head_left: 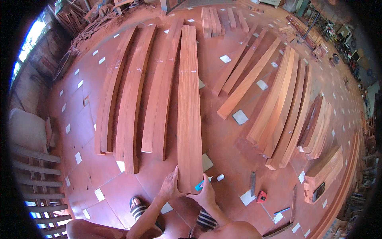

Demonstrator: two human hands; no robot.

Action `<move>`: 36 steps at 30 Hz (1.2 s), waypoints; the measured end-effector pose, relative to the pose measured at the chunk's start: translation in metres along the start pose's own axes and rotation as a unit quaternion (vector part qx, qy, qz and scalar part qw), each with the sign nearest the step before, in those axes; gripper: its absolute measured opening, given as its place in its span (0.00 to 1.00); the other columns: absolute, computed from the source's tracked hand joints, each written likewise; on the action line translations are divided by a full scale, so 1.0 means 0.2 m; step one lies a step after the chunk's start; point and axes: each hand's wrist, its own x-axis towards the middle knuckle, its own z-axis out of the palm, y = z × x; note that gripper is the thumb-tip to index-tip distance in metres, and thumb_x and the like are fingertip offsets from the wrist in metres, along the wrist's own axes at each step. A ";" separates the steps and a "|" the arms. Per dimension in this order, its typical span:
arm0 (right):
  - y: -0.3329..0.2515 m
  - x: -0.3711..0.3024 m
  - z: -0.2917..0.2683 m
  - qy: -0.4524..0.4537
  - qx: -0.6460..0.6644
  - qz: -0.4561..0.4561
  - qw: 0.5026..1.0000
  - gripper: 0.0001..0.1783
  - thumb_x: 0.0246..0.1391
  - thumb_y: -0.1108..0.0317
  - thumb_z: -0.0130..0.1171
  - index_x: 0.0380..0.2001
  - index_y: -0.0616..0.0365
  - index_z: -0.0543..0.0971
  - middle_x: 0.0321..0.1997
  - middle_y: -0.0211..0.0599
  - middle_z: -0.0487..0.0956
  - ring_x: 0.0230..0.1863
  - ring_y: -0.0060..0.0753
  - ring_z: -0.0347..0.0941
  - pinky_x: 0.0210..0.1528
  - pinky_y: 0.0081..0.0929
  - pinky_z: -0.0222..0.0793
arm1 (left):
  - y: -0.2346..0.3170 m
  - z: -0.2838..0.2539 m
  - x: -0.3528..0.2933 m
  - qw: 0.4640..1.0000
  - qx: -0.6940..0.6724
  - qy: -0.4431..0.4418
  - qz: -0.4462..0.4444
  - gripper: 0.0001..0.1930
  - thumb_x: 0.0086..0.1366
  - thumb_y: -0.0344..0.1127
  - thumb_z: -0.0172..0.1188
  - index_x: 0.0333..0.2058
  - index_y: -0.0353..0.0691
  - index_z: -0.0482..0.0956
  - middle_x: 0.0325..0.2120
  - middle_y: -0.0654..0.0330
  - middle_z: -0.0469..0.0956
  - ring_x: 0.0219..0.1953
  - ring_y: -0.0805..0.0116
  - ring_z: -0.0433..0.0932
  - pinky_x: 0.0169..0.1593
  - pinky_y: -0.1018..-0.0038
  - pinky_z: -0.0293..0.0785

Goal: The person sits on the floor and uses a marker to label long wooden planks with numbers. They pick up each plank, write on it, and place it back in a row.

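Two long reddish-brown wooden beams [189, 111] lie side by side in front of me, pointing away, with pale marks drawn across them partway up. My left hand [171, 185] grips their near end from the left, fingers along the side face. On the right side, my right hand [204, 195] wraps round the same end with its thumb up; the undersides of both hands are hidden. A small teal object [199, 185] shows at the beam's right edge by my right thumb; I cannot make out its kind. Just beyond it on the floor is a small white piece [221, 177].
More paired beams [131, 91] lie to the left, several loose beams [274, 111] to the right. A red tape measure [261, 196], a blue pen [281, 211] and a dark metal bar [253, 183] are on the tiled floor. A phone [318, 192] leans against short timbers [328, 169].
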 end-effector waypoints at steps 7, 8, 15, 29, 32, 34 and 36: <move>0.15 0.09 -0.03 -0.053 -0.020 -0.041 0.998 0.65 0.37 0.57 0.84 0.72 0.65 0.55 0.57 0.61 0.77 0.58 0.62 0.77 0.55 0.49 0.76 | 0.02 -0.05 0.06 0.999 -0.007 -0.037 -0.035 0.74 0.40 0.52 0.84 0.74 0.25 0.41 0.64 0.33 0.67 0.66 0.38 0.69 0.69 0.54 0.66; 0.15 0.13 -0.04 -0.066 -0.023 -0.034 0.997 0.65 0.37 0.57 0.84 0.72 0.65 0.55 0.57 0.62 0.77 0.58 0.61 0.77 0.56 0.49 0.76 | 0.03 -0.08 0.09 0.998 -0.008 -0.046 -0.047 0.74 0.40 0.51 0.84 0.74 0.25 0.41 0.63 0.33 0.68 0.66 0.38 0.69 0.69 0.55 0.66; 0.15 0.41 -0.05 -0.030 -0.037 -0.085 0.995 0.66 0.36 0.59 0.85 0.73 0.65 0.54 0.55 0.62 0.78 0.57 0.62 0.77 0.55 0.49 0.76 | 0.01 -0.18 0.36 0.995 -0.038 -0.055 -0.076 0.74 0.39 0.47 0.85 0.75 0.27 0.39 0.67 0.34 0.64 0.70 0.43 0.66 0.70 0.60 0.66; 0.15 0.49 -0.08 -0.044 -0.029 -0.047 0.998 0.66 0.35 0.60 0.85 0.73 0.63 0.54 0.54 0.61 0.78 0.56 0.62 0.77 0.58 0.50 0.74 | 0.00 -0.17 0.40 0.991 -0.048 -0.069 -0.105 0.76 0.38 0.48 0.86 0.75 0.29 0.38 0.71 0.39 0.60 0.70 0.46 0.65 0.71 0.60 0.66; 0.19 0.48 -0.08 -0.041 0.009 -0.015 0.999 0.63 0.35 0.61 0.85 0.71 0.63 0.57 0.52 0.59 0.78 0.55 0.62 0.77 0.58 0.50 0.73 | 0.01 -0.19 0.40 0.993 -0.048 -0.050 -0.096 0.76 0.38 0.48 0.86 0.75 0.28 0.39 0.71 0.39 0.60 0.70 0.45 0.66 0.70 0.60 0.67; 0.22 0.41 -0.06 0.047 -0.002 -0.018 0.999 0.61 0.35 0.60 0.85 0.69 0.63 0.59 0.51 0.58 0.79 0.54 0.61 0.77 0.58 0.49 0.72 | -0.01 -0.18 0.37 0.994 -0.050 -0.035 -0.086 0.75 0.39 0.49 0.85 0.75 0.29 0.40 0.71 0.39 0.60 0.70 0.45 0.66 0.70 0.60 0.67; 0.20 0.37 -0.04 0.100 -0.024 0.000 0.995 0.59 0.34 0.60 0.85 0.67 0.63 0.61 0.51 0.57 0.79 0.53 0.61 0.76 0.57 0.49 0.72 | -0.03 -0.16 0.36 0.995 -0.053 -0.021 -0.085 0.75 0.39 0.50 0.85 0.75 0.29 0.41 0.71 0.39 0.59 0.70 0.46 0.66 0.70 0.60 0.67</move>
